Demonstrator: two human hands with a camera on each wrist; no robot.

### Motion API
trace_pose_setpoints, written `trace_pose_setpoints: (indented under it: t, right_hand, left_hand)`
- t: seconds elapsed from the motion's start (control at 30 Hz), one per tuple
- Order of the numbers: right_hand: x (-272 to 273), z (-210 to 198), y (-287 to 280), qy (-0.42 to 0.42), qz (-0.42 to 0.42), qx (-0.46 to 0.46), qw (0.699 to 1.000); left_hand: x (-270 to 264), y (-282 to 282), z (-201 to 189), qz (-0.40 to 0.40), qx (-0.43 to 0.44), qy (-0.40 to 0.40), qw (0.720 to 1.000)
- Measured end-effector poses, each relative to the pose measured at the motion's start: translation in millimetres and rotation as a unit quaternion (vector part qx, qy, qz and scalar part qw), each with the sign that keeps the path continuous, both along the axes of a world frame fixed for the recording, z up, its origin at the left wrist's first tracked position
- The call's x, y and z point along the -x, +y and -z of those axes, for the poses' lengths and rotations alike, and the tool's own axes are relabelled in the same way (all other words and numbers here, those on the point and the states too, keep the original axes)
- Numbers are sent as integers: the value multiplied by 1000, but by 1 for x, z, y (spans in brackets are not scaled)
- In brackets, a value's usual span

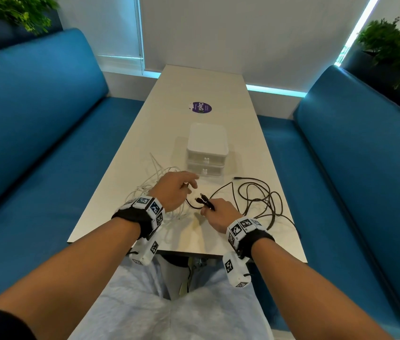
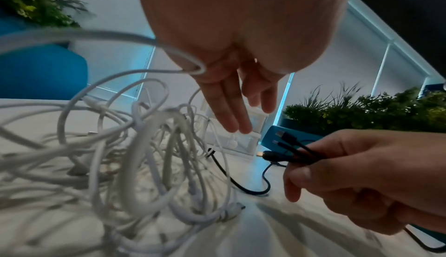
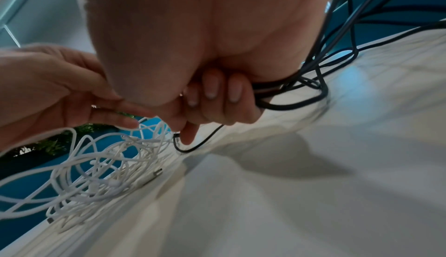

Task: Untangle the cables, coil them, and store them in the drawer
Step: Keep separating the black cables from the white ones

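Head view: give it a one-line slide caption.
Right hand pinches black cable plugs; open left hand hovers over white cables before closed drawers.

Office lounge booth; 2 blue benches (image 1: 34,123), white table (image 1: 201,89), planters (image 1: 395,38).

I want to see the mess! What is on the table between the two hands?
In the head view, a loop of the black cable lies between the left hand and the right hand, which grips its plug ends.
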State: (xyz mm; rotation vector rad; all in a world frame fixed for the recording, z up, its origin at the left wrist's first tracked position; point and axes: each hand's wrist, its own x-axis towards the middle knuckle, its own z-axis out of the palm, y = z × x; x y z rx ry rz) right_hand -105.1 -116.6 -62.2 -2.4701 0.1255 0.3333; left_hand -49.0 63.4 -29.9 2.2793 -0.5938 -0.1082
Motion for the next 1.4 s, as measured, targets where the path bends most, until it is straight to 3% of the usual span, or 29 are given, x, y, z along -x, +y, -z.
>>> trace_pose_setpoints:
  t: [0.07, 0.17, 0.27, 0.37, 0.63, 0.87, 1.03, 1.27, 1.4]
  right_hand:
    - [-1, 3, 3, -1, -5, 7, 1000]
    - [-6, 6, 5, -1, 6, 8, 1000]
    - [-11, 3, 3, -1, 31, 25, 999]
    - [-11, 3, 1, 3, 35, 29, 999]
    - [-3, 9, 2, 11, 15, 34, 999]
    - [-3, 5, -2, -18, 39, -44, 998]
    - [-5, 4, 1, -55, 58, -101, 992]
    - [-10, 8, 4, -59, 67, -148, 985]
    - [-12, 8, 6, -44, 61, -130, 989]
  left_hand:
    - [4, 0, -8, -13, -68, -55, 996]
    - [14, -1, -15, 35, -227, -125, 965]
    - [18, 3, -1, 79, -339, -96, 933]
    - [17, 11, 19, 113, -384, -94, 912]
    - [13, 5, 36, 88, -394, -137, 905]
    - [8, -8, 37, 70, -279, -124, 950]
    - [9, -13, 37, 34, -247, -104, 963]
    - [12, -14, 40, 22, -224, -151, 962]
    - [13, -17, 47, 35, -220, -83, 971]
